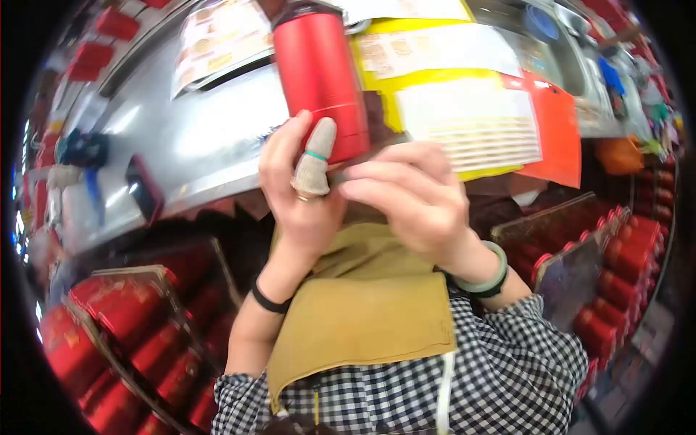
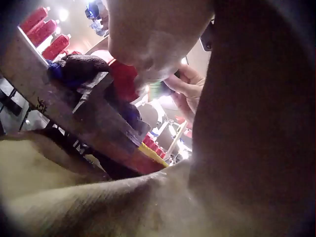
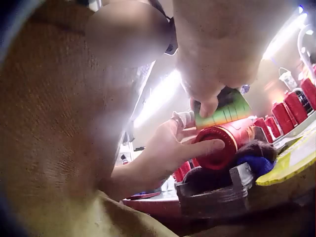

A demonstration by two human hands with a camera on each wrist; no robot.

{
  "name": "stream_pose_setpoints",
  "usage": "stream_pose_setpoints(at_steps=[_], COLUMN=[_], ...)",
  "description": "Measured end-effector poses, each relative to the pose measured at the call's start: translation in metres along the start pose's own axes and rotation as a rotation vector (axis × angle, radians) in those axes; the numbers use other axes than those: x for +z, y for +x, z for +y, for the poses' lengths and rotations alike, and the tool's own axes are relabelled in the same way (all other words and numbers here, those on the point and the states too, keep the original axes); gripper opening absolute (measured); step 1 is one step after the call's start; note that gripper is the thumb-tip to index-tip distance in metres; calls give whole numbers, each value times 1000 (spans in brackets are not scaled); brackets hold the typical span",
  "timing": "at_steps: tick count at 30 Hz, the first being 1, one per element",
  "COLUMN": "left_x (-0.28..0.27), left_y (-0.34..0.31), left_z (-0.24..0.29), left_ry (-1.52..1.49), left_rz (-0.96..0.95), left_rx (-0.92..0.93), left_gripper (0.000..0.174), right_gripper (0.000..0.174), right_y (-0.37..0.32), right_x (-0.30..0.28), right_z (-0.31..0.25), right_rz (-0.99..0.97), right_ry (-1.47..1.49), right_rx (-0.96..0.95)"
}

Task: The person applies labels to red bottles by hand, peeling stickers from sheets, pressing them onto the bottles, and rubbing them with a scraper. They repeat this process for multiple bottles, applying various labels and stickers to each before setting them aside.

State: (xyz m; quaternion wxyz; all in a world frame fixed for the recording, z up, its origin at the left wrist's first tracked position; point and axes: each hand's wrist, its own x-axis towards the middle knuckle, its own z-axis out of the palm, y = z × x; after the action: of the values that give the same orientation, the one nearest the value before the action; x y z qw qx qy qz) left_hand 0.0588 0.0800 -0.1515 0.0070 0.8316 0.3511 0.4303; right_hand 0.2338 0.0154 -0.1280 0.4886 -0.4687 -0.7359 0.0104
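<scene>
A red bottle with a dark top lies on its side, its base toward the person. The left hand grips it near the base, one finger wearing a light fabric cover with a green band. In the right wrist view, fingers of the left hand lie across the bottle's round base. Just above, the right hand pinches a green sheet with dark lines against the bottle's side. From the head camera, the right hand is close beside the base, fingers bent together.
Printed sheets and yellow and orange-red sheets lie right of the bottle. A phone-like dark object rests at the metal table's left edge. Crates of red bottles stand on both sides below. A grey metal block is under the bottle.
</scene>
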Motion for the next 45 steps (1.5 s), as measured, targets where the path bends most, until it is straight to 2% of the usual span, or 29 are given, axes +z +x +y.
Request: stream_pose_setpoints(at_steps=[1,3,5,7,9,10,11,13,14,16,17,19,21,23,24,27,28,29,31,33,35,36,39,40,41,43,44,45], left_x=[4,25,28,31,34,32,33,35,37,38,35,33,31,32,30,29,30,29,25,23,28,28,29,28,26,21,19,21], left_y=[10,3,3,-17,-18,-16,-10,-4,-9,-24,-30,-31,-21,-10,-13,-20,-28,-32,-29,-24,-19,-20,-29,-39,-45,-41,-38,-34], left_z=[2,3,12,5,16,20,25,28,27,18,11,4,16,27,19,7,1,0,1,14,16,13,-5,-10,-11,-8,-2,2], left_ry=[134,-73,-82,-289,-452,-337,-360,-53,-62,-154,-159,-440,-429,-206,-110,-183,-227,-229,-405,-339,-221,-216,-214,-251,-248,-329,-321,-313], left_rz=[-93,-4,4,-70,34,10,10,-7,-3,27,38,-35,11,138,68,38,48,52,2,27,159,174,56,61,71,-13,24,36], left_rx=[75,-182,-171,-447,-468,-404,-400,-120,-116,-289,-291,-520,-473,-246,-161,-155,-251,-253,-387,-374,-215,-219,-135,-229,-235,-366,-372,-379], left_gripper=[55,50,48,51,58,63,63,58,58,54,54,55,56,56,55,54,54,54,53,53,52,52,55,57,57,57,49,49], right_gripper=[26,21,15,11,9,11,14,13,11,11,11,10,11,11,12,12,12,12,13,15,18,20,20,20,20,20,21,21], right_y=[2,2,-2,-5,-8,-8,-9,-12,-13,-15,-14,-10,-8,-8,-8,-9,-9,-9,-7,-8,-6,-6,-6,-9,-10,-6,-7,-7], right_x=[-4,-11,-19,-28,-27,-26,-28,-24,-24,-28,-30,-25,-24,-20,-20,-22,-25,-26,-25,-22,-22,-22,-23,-19,-19,-21,-17,-15], right_z=[3,15,24,28,25,23,24,23,22,24,25,24,19,17,16,19,19,18,16,13,11,10,13,12,11,8,9,8], right_rz=[-1,18,58,78,101,86,66,73,77,62,45,51,54,49,34,17,-5,-8,-18,-19,-34,-49,-80,-84,-91,-124,-96,-104], right_ry=[-13,35,27,11,13,29,51,19,11,13,27,9,29,45,42,44,44,43,76,69,102,85,74,79,81,78,85,93], right_rx=[-1,9,-1,-12,-39,-43,-44,-55,-70,-74,-76,-83,-103,-82,-87,-83,-76,-79,-83,-91,-55,-62,-45,-27,-36,-46,-58,-69])
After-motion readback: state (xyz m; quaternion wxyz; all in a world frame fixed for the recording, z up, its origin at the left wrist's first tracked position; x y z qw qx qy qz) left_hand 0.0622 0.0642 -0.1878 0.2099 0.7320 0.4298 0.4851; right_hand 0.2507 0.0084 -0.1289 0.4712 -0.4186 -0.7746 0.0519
